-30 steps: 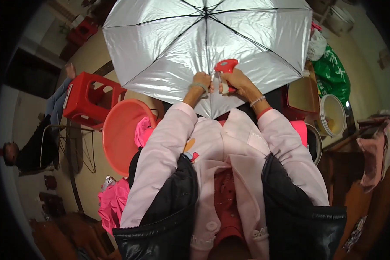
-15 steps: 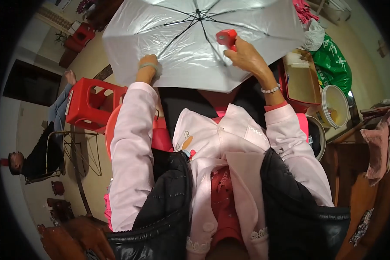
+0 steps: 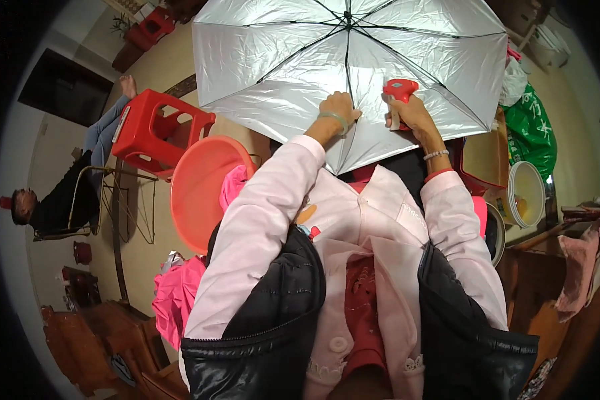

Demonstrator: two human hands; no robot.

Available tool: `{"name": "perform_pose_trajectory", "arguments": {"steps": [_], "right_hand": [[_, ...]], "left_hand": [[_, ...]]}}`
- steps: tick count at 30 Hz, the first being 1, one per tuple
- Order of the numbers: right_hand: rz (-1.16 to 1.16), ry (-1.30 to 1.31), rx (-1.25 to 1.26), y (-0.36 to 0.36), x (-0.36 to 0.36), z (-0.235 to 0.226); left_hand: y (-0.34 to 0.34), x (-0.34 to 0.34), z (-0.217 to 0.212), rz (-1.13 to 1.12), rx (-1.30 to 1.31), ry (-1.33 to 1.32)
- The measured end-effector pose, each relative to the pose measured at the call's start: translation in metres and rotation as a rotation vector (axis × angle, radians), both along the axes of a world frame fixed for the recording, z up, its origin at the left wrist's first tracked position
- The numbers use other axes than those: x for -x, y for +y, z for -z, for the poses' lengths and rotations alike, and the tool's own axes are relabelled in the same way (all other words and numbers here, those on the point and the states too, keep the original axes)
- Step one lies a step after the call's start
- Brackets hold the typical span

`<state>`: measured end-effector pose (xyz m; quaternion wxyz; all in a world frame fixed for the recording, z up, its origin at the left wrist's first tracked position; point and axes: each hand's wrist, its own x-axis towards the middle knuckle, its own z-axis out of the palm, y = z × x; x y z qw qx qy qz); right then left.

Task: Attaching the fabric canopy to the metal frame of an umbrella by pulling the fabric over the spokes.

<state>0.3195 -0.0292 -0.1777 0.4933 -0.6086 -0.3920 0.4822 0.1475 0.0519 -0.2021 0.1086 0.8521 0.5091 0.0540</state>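
Observation:
An open umbrella (image 3: 260, 50) with a silver lining and dark ribs spreads before me, its inner side facing up. My left hand (image 3: 339, 111) is closed on it near the front edge, beside a rib; its fingertips are partly hidden. To the right, my right hand (image 3: 415, 115) grips a red pistol-shaped hand tool (image 3: 400, 87) just over the silver cloth. The tool's lower part is pale and partly covered by my fingers. Whether it touches the cloth, I cannot tell.
Left of my arm stand an orange-red basin (image 3: 203, 200) and a red plastic stool (image 3: 147, 133). A person (image 3: 63, 193) sits farther left. On the right are a white bucket (image 3: 525, 193), a green bag (image 3: 530, 130) and a tan-lined red box (image 3: 483, 160).
The umbrella has turned and shifted right in view. My left hand has moved right along its edge, closer to my right hand. The red tool has come lower, still in my right hand.

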Motion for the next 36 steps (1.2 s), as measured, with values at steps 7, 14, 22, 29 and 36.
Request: {"name": "perform_pose_trajectory", "arguments": {"steps": [7, 14, 22, 29, 36], "right_hand": [[0.044, 0.336, 0.048, -0.004, -0.003, 0.012], [-0.097, 0.38, 0.097, -0.003, 0.017, 0.024], [-0.16, 0.484, 0.164, 0.014, 0.055, 0.031], [-0.128, 0.314, 0.25, 0.016, 0.074, 0.033], [-0.119, 0.389, 0.313, 0.004, 0.082, 0.022]], "left_hand": [[0.013, 0.021, 0.018, -0.116, -0.068, 0.079], [0.011, 0.025, 0.022, -0.151, -0.093, -0.011], [0.037, 0.03, 0.038, -0.343, 0.113, -0.286], [0.022, 0.02, 0.053, -0.395, 0.105, -0.428], [0.019, 0.021, 0.059, -0.434, 0.049, -0.474]]}}
